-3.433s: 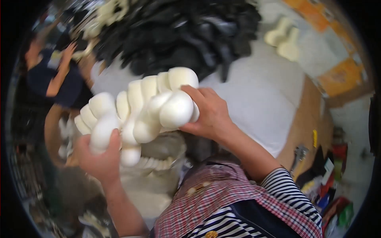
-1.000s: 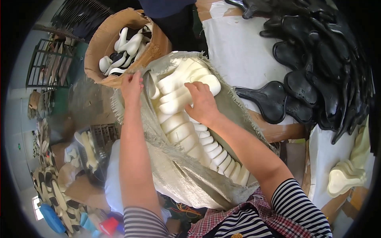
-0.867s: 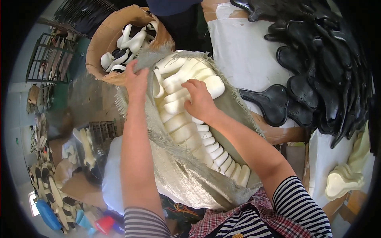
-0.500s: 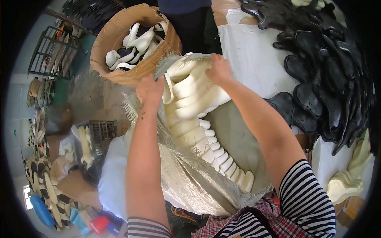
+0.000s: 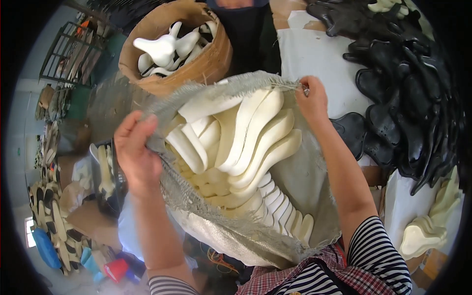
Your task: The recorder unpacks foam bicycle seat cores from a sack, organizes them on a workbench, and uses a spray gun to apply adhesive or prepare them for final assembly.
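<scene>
A large woven sack [image 5: 216, 232] with frayed edges stands in front of me, its mouth spread wide. Inside lie cream saddle-shaped foam pads [image 5: 263, 145], several loosely nested on top and a curved row of them along the near right side. My left hand [image 5: 137, 155] is closed on the sack's left rim, slightly blurred. At the far right of the mouth, my right hand [image 5: 313, 102] pinches the rim. Neither hand touches the pads. The lower part of the sack's contents is hidden.
Beyond the sack, a round cardboard bin [image 5: 209, 64] holds white saddle shapes [image 5: 157, 49]. Black saddle shapes [image 5: 386, 73] pile up on the right, over white sheeting [image 5: 314, 54]. Cream pieces [image 5: 420, 236] lie at the lower right. A person [image 5: 243, 29] stands at the far side.
My hands have moved apart, the left one toward me, the right one outward. The sack's mouth has widened, and the upper pads have shifted down inside. Another white saddle shape shows atop the bin.
</scene>
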{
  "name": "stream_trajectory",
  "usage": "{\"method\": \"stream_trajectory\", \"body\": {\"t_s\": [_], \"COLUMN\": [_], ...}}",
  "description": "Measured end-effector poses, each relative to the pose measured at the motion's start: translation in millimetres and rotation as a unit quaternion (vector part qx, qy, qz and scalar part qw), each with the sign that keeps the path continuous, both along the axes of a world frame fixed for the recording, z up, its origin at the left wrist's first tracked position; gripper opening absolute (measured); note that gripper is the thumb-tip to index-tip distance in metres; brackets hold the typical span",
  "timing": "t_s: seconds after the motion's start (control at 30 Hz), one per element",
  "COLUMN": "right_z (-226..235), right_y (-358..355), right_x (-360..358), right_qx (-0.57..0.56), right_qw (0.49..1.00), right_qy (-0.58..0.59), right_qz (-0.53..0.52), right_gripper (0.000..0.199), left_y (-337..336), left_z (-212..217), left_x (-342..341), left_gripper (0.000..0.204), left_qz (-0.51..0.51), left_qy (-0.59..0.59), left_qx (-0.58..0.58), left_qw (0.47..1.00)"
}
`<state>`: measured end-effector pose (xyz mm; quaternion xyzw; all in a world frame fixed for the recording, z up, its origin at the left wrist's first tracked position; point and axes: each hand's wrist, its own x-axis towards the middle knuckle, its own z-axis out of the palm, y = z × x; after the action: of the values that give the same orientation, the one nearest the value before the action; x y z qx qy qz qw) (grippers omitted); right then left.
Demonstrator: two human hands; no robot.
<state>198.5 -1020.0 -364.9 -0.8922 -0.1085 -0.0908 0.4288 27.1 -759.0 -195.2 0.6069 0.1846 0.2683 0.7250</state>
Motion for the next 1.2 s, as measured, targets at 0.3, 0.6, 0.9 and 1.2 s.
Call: {"method": "stream_trajectory", "body": {"t_s": [0.3,0.6,0.9,1.2], "right_z": [81,81,111,73], "right_y": [141,158,121,21], "right_x": [-78,-76,-57,-41], "right_qx": [-0.149,-0.377,-0.365,-0.204], "right_qw": [0.849,0.813,0.792,0.83], "right_qy": [-0.327,-0.266,-0.162,-0.24], "right_qz": [0.388,0.356,0.462,0.46], "right_gripper": [0.039,0.023,0.03,0.03], "left_y": [4,13,47,5], "left_z": [7,13,16,-10], "left_x": [-7,2,24,40], "left_gripper": [0.008,0.011,0.017,0.035], "left_qz": [-0.054,-0.075,0.031,0.045], "left_qy": [-0.031,0.076,0.148,0.183], "left_qx": [0.023,0.176,0.29,0.69], "left_qw": [0.998,0.979,0.945,0.699]}}
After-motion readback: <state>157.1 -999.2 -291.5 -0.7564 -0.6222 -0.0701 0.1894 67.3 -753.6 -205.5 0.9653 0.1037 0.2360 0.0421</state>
